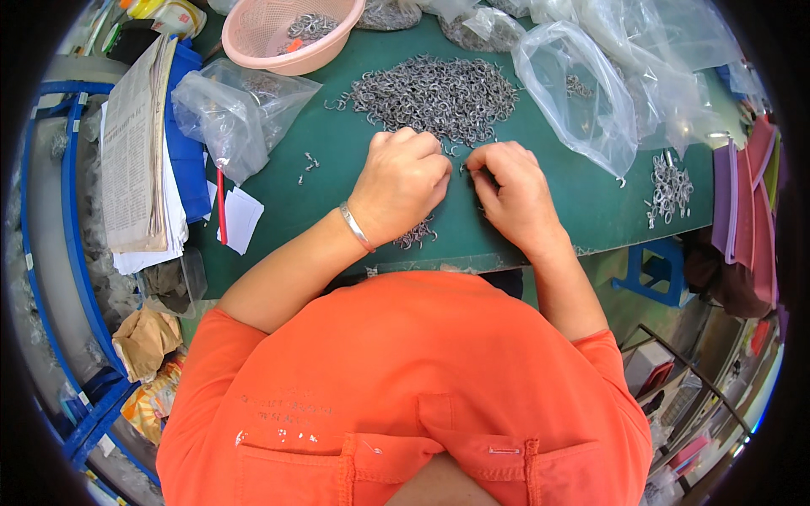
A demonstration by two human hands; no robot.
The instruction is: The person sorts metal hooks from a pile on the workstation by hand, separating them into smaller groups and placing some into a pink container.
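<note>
A heap of small, curved grey metal pieces [434, 97] lies on the green table, just beyond my hands. My left hand [401, 181] is closed, knuckles up, at the near edge of the heap; whatever its fingers hold is hidden. To its right, my right hand [515, 190] is closed in a pinch, with a tiny grey metal piece [462, 169] showing at its fingertips. Partly under my left wrist sits a smaller pile of similar pieces [416, 234]. A few loose bits [310, 160] lie left of my left hand.
A pink plastic basket [240, 51] with metal pieces stands far left, above a clear plastic bag [219, 110]. An open clear bag [582, 126] lies at right, near a pile of silvery parts [669, 190]. Papers [139, 143] and a red pen [221, 207] are left. A blue stool [654, 271] stands below.
</note>
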